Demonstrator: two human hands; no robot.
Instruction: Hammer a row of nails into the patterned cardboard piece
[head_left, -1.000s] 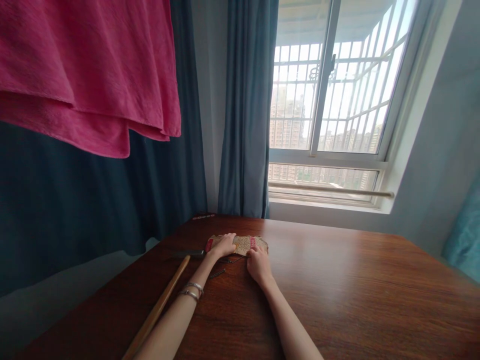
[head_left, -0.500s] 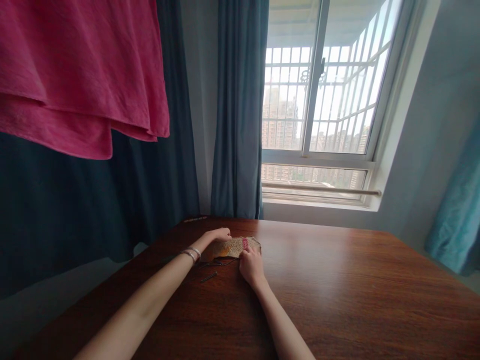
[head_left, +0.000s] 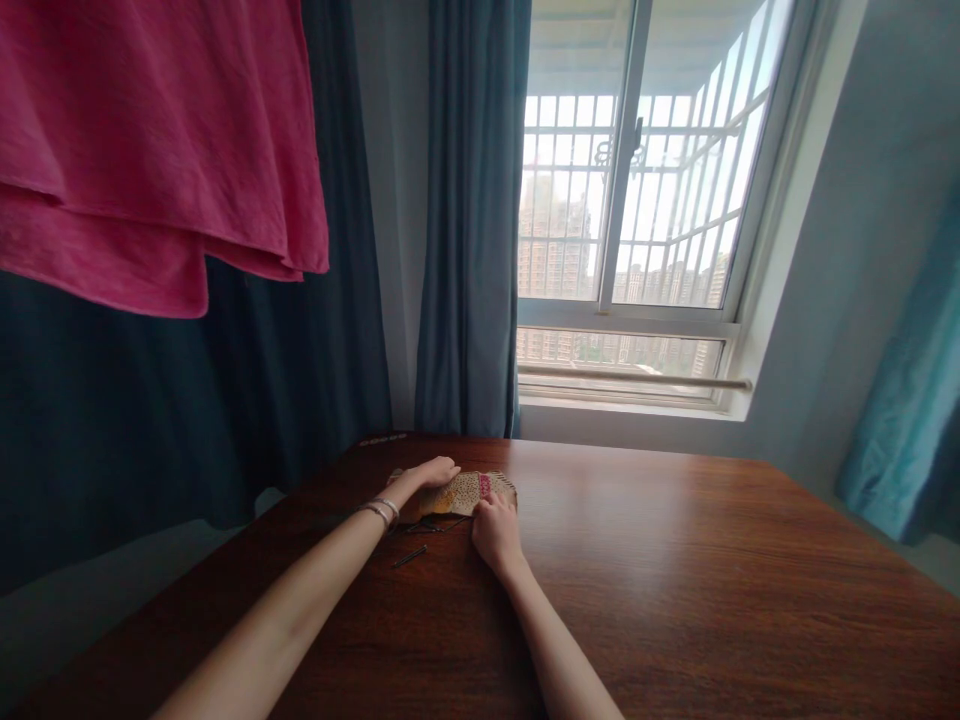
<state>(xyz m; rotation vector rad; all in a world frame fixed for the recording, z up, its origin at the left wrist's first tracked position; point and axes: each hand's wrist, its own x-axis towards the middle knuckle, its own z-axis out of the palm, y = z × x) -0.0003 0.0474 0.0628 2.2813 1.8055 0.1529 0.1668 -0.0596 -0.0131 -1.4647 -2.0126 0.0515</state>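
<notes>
A flat beige piece with dark dots (head_left: 466, 488) lies on the table in front of me. It has a pink patterned band, a yellow patch and dark slanted marks along its right end; its exact kind is unclear. Bent over its far edge, the fingers of my left hand (head_left: 437, 471) are closed on it. My right hand (head_left: 495, 525) pinches the near edge below the pink band, with its fingertips partly hidden. A thin dark cord (head_left: 439, 526) runs along the near side, between my hands. Closer to me lies a short dark rod (head_left: 410, 556).
The brown wooden table (head_left: 675, 580) stretches to the window wall. A small row of light pieces (head_left: 383, 439) lies at its far left corner. A pink towel (head_left: 165, 150) hangs at upper left, before dark blue curtains (head_left: 469, 250). The window (head_left: 570, 200) is barred.
The whole view has shifted a little, so things sit slightly further left. My left hand has lowered slightly against the dotted piece; the right keeps its place at the near edge.
</notes>
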